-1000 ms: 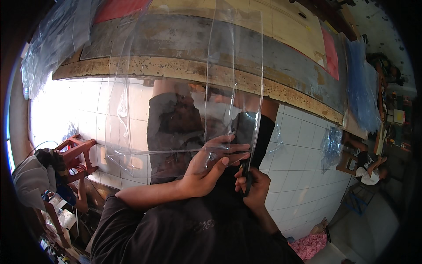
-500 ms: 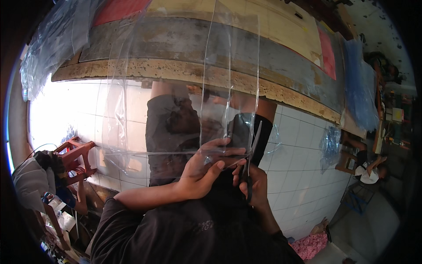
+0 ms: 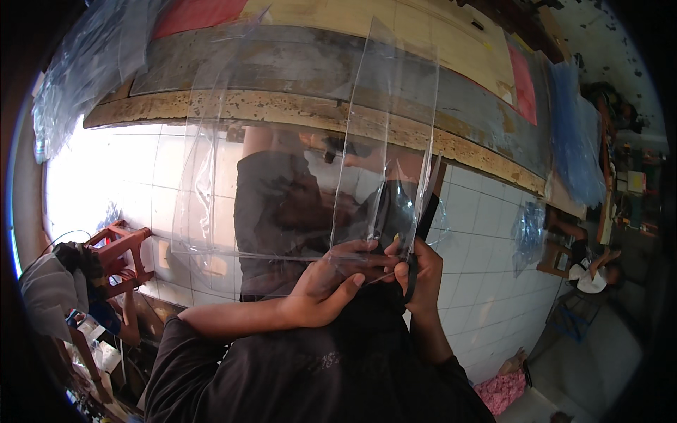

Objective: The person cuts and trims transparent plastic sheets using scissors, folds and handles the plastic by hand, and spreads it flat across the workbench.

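The scissors (image 3: 416,233) are mostly hidden behind the right hand (image 3: 422,271). The plastic sheet (image 3: 303,162) blurs everything behind it; its top edge is hard to see.

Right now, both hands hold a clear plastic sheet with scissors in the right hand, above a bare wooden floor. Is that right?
Not quite: the floor is white tile, not bare wood. The head view shows it. The rest stands: both the left hand and the right hand hold the clear plastic sheet, with the scissors in the right hand.
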Motion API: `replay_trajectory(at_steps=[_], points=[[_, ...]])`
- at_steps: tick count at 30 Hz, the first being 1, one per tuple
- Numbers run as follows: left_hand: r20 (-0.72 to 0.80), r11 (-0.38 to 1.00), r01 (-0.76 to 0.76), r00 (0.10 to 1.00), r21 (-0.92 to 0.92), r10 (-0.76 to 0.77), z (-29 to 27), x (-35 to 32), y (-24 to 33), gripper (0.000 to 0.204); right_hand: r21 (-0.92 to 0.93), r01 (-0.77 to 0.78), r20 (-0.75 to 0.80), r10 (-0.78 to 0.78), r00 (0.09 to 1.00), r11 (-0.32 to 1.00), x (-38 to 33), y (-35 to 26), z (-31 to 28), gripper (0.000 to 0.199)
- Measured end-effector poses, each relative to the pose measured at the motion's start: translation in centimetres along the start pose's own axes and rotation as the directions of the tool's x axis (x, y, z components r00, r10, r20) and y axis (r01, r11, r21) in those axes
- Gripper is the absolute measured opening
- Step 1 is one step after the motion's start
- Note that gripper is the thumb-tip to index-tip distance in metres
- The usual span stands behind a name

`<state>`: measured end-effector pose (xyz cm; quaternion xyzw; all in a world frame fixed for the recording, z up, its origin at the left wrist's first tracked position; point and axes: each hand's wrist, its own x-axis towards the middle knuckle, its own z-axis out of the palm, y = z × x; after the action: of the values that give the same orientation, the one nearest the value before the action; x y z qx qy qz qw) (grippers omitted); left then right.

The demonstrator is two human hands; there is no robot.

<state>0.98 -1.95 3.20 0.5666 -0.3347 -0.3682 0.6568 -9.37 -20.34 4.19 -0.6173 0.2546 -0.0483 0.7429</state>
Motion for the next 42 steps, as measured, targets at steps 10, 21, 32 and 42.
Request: replay_trajectory(at_steps=[10,21,32,42], points=[[0.03,0.998,-0.039,0.999,0.048,0.038,-0.1,0.1,-0.8,0.035,-0.013,-0.012,-0.025,0.011,1.0,1.0,-0.3,-0.1,0.1,0.052],[-0.009,0.959,-0.044,0.999,-0.281,0.043,0.6,-0.2,-1.7,0.042,-0.082,0.035,-0.064,-0.041,0.997,0.996,-0.5,0.0,0.4,0.047],[0.005,0.934,0.015,1.0,-0.356,-0.014,0.9,-0.2,-1.6,0.043,-0.139,0.057,-0.115,-0.073,0.991,0.989,-0.8,0.1,0.5,0.043],[0.024,0.931,0.018,1.0,-0.366,-0.01,0.9,-0.1,-1.8,0.044,-0.211,0.046,-0.144,-0.077,0.987,0.976,-1.1,0.2,0.7,0.038]])
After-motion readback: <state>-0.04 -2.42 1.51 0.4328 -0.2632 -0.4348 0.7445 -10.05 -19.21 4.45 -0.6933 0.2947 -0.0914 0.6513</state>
